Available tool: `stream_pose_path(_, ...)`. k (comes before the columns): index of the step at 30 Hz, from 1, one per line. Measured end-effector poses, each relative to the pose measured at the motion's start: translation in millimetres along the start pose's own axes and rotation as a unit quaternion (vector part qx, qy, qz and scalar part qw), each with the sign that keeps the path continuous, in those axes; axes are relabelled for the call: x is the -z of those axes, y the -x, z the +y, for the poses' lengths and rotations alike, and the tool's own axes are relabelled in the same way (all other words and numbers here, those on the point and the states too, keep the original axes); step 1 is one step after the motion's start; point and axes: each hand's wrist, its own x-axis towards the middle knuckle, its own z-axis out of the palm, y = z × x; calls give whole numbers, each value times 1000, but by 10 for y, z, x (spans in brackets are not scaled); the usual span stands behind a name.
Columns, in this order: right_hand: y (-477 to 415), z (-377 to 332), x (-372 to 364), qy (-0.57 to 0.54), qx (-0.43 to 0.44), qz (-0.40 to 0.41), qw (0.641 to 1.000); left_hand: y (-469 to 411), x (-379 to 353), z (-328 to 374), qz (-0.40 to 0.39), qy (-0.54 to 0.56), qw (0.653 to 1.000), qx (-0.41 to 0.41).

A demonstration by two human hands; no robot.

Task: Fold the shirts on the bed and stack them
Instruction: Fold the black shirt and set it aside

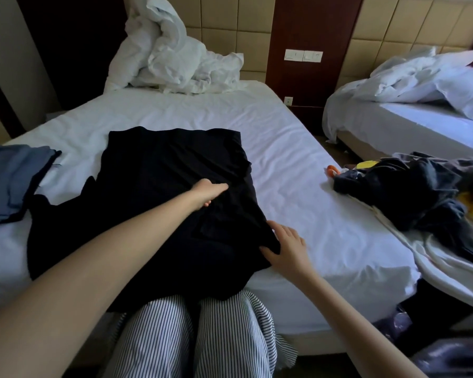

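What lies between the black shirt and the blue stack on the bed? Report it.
Nothing visible: only bare sheet separates the black shirt from the blue stack. The left hand and right hand touch it.

Left hand (208,193) grips black shirt (161,170) on bed (284,159); right hand (287,246) touches its edge.

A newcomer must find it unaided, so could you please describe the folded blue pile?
Start at the near bed with the white sheet. Left of the black shirt spread across its middle, at the bed's edge, lies the folded blue pile. It alone is blue and flat, unlike the dark crumpled heap at right.
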Motion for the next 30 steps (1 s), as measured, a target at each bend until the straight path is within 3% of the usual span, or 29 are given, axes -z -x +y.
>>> stream_pose_path(4, 84, -99, -14, -59, 8, 6, 998, 118, -241, 78, 36, -43, 998, -19)
stream_pose_path(8, 170, -83, 46, 40, 79, -33, 995, 131, -147, -52, 74, -45, 995, -53)
stream_pose_path(12, 198, 17, 18, 131, 102, -80, 983, 231, 92, -231, -11, 29, 1000, 0)
stream_pose_path(15, 170, 48, 0, 162, 138, -41, 976, 371, 159, -279, -101, 72, 992, 25)
stream_pose_path(20, 164, 31, 114, 169, 157, -115, 966, 528, 78, -300, -6, 61, 992, -109)
stream_pose_path(22, 168, 0, 161, 151, 147, -128, 969, 534, 109, -300, 1, 69, 992, -102)
stream_pose_path(26, 186, -49, 195, 141, 149, -192, 960, 510, 173, -467, -28, -45, 999, -11)
stream_pose_path(28, 167, -75, 191, 152, 148, -217, 953, 615, 173, -456, 5, -179, 984, -28)
stream_pose_path(30, 113, -108, 207, 138, 141, -203, 959, 718, 150, -367, 93, -317, 939, -98)
